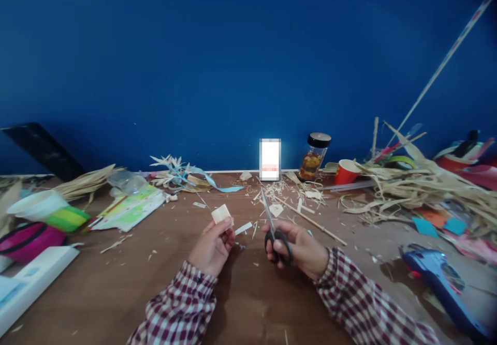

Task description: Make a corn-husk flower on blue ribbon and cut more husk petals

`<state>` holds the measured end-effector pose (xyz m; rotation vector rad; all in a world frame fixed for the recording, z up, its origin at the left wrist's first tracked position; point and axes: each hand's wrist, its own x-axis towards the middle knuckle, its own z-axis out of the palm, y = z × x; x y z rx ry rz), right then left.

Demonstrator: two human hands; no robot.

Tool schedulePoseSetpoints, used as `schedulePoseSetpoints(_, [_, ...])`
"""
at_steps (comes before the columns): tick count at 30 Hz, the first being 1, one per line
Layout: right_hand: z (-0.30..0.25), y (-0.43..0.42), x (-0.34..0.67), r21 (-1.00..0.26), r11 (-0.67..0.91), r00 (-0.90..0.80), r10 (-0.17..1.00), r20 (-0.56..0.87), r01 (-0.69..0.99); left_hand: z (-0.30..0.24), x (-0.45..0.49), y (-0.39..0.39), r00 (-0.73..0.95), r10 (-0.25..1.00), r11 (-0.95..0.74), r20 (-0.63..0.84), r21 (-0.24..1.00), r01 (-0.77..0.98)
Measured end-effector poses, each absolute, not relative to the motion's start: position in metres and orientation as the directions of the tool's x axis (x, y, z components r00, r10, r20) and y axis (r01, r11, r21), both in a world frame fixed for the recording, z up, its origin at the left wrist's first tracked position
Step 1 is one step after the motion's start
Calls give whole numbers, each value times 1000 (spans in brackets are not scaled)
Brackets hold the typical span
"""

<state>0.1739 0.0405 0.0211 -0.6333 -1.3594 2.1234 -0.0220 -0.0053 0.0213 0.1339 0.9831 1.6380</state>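
My left hand (213, 245) pinches a small pale, squarish piece (221, 214) between thumb and fingers; it looks like dried husk or paper, I cannot tell which. A thin strand sticks out from its upper left. In my right hand (298, 246) is a pair of scissors (274, 234) with black handles, fingers through the loops. Their blades point away from me, toward the wall, and look closed. The scissors and the pale piece are apart. Below and between the hands lies the brown table (248, 303), with a white strip (244, 228) and scraps on it.
Beyond the hands lie cut shavings (277, 192) and a thin stick (314, 222). A lidded jar (313, 156) and red cup (347, 172) stand by the blue wall. Dried husks (404, 187) and a blue glue gun (442, 278) are right; a white power strip (34, 283) is left.
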Motion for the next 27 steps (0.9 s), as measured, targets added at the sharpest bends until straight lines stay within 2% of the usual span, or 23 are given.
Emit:
schedulePoseSetpoints(11, [12,20,160,-927,-376,-886,435,-162,-15,21,-22,-4,-288,839,-1,-462,528,-850])
schedulePoseSetpoints(27, [7,20,160,-929,-370,-868,471,-157,-33,23,-22,-2,-273,832,-8,-484,480,-877])
